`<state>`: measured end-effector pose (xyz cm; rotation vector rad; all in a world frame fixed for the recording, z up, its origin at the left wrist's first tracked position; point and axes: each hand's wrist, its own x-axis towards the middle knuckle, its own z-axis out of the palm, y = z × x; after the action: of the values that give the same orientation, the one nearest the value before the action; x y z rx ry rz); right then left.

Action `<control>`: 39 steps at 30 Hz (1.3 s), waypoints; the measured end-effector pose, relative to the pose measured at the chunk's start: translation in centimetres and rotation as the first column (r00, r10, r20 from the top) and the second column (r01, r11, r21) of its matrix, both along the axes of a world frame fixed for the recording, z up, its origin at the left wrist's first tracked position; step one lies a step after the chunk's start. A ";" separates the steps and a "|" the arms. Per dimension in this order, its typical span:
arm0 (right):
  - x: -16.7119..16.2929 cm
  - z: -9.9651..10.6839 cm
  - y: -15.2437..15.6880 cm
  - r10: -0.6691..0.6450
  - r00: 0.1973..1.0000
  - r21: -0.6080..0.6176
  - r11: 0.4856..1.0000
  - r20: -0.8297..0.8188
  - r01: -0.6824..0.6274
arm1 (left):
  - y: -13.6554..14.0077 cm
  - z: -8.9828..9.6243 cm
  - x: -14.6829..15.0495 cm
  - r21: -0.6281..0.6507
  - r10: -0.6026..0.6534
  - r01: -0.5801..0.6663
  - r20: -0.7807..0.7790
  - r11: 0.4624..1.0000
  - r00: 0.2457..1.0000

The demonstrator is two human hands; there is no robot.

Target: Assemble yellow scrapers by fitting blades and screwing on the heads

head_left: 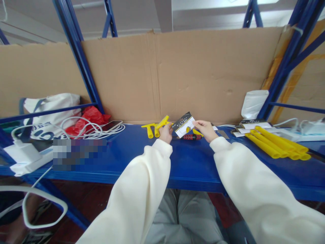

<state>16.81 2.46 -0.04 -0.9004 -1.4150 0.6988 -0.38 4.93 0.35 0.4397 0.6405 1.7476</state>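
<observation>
A small black-and-white printed card point(183, 126) with a yellow stripe is held tilted above the table. My left hand point(166, 132) is closed at its lower left edge, and my right hand point(205, 130) pinches its right edge. Yellow T-shaped plastic pieces point(150, 130) lie just left of my left hand; whether its fingers touch the nearest one, I cannot tell. A red-and-black tool handle point(192, 137) rests on the table below the card. Behind the card, another yellow piece point(197, 132) is partly hidden.
Several yellow tubes point(276, 144) lie at the right of the blue table point(193, 169), before stacked cards point(255, 124) and a white packet point(254, 104). Chargers, white cables point(95, 130), a red plastic bag point(88, 117) and a cloth bag point(50, 115) crowd the left. Cardboard point(203, 74) walls the back.
</observation>
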 end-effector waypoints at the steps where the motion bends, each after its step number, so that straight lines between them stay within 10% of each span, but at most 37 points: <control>1: -0.1 0.0 -0.1 0.006 1.000 0.007 1.000 0.005 -0.006 | -0.1 0.0 0.1 0.018 -0.029 0.029 -0.001 0.999 1.000; 23: 0.1 -0.3 0.5 -0.090 0.994 0.035 0.995 -0.056 0.092 | -2.8 0.7 1.8 0.112 -0.364 0.425 -0.352 0.899 0.863; 39: 0.2 -0.6 0.7 -0.165 0.962 -0.073 0.986 -0.216 0.153 | -3.1 1.5 1.5 0.028 -0.328 0.378 -0.439 0.925 0.836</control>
<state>17.05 3.17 -0.68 -0.9376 -1.1175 0.6962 1.11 1.84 1.87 0.9803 0.7152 1.3393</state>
